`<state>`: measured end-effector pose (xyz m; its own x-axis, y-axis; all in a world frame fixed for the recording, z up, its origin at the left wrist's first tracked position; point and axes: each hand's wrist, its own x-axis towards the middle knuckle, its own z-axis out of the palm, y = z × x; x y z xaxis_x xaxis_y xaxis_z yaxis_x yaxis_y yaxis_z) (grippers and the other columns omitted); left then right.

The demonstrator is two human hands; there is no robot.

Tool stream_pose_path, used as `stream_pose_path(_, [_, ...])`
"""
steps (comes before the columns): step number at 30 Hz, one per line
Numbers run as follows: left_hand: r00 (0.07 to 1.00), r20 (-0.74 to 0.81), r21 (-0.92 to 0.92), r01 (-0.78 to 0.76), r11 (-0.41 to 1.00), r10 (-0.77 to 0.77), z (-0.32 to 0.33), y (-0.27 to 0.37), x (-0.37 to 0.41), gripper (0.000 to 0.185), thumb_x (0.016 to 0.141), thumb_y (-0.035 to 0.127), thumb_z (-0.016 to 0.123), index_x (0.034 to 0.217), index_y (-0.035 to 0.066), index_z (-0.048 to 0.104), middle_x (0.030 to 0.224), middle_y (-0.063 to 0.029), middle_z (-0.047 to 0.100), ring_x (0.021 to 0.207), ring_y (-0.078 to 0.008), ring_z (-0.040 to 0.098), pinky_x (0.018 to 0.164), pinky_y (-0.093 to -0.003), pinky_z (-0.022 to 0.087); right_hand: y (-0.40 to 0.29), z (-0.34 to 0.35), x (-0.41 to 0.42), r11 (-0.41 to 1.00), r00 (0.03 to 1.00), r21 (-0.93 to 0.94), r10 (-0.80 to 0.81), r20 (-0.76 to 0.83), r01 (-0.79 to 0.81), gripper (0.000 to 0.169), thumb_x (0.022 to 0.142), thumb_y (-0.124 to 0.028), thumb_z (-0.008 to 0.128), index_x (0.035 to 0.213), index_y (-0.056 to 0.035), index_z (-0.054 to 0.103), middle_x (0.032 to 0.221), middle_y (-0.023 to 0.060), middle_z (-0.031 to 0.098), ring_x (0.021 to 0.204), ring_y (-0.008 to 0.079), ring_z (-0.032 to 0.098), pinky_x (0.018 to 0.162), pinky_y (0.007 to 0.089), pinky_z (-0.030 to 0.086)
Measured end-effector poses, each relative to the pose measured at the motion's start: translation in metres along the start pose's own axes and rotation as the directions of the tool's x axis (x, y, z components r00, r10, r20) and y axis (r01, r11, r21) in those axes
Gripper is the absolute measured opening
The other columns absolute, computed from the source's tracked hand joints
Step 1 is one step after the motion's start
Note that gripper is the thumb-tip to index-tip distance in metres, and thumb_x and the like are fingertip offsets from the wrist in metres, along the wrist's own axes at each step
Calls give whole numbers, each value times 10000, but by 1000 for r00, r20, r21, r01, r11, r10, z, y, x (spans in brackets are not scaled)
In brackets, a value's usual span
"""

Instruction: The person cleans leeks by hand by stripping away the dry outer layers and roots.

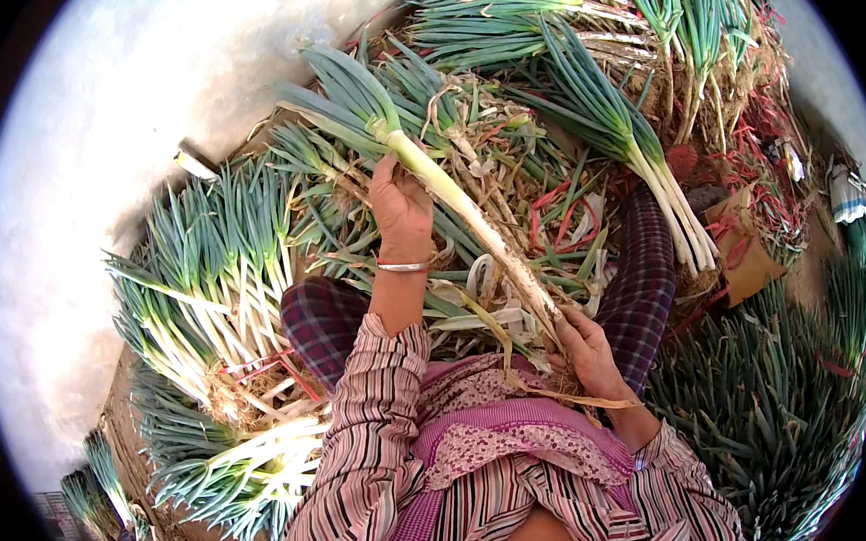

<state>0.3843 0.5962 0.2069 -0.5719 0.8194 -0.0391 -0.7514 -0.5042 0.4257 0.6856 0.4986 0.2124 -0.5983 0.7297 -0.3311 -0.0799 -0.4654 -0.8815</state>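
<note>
One large green onion [467, 202] lies slantwise across both of my hands, its leaves at the upper left and its roots towards my body. My left hand [401, 207] supports the pale stalk just below the leaves. Near the root end, my right hand [584, 350] grips the soil-stained stalk, and a dry, peeled leaf [545, 390] hangs over that wrist. Between my knees is a heap of loose leaves and peelings [504, 319]. Several cleaned green onions [658, 169] lean against my right knee.
Bundled green onions [231, 295] are piled on the left, with white stalks and a red tie. More unpeeled ones [485, 21] lie at the top. Red twine [760, 156] is tangled at the upper right. A dense mass of green leaves [744, 408] stands on the right; a pale wall [116, 102] rises at the left.
</note>
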Motion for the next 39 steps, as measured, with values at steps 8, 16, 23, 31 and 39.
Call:
stream_pose_path(8, [988,-131,179,-58,982,82,-19,-4,8,80,858,47,614,829,38,540,864,-83,620,772,-177,590,681,-311,492,22,-7,1,836,968,-517,-245,-54,183,310,940,-155,480,1192,24,499,653,54,531,537,93,475,495,261,389])
stream_pose_path(16, [931,-47,598,-264,756,363,-3,5,-2,148,814,50,667,921,1,577,862,-75,619,723,-153,593,613,-290,492,25,5,13,808,959,-567,-263,-105,159,291,932,-176,486,1148,18,500,642,67,515,533,139,485,489,282,385])
stream_pose_path(23, [869,494,863,-489,127,-12,-13,-10,-94,180,730,105,735,822,5,618,755,-35,588,635,-110,538,564,-247,444,39,12,89,578,835,-720,-550,4,384,276,900,-175,519,1096,19,508,659,156,547,541,275,539,501,374,405])
stream_pose_path(31, [963,141,953,-70,293,-228,85,112,-110,150,739,102,726,791,0,630,707,-48,622,622,-114,575,553,-250,474,47,-90,161,920,872,-300,81,-482,-251,515,965,-426,351,1129,25,537,1049,168,565,799,152,556,750,325,446])
stream_pose_path(39, [860,121,964,18,266,-495,-17,97,35,385,935,319,477,1064,-40,530,918,-119,597,755,-195,585,657,-275,494,-23,-27,76,996,993,-18,93,77,-92,391,982,-382,340,906,-57,543,637,8,507,451,75,450,371,231,352])
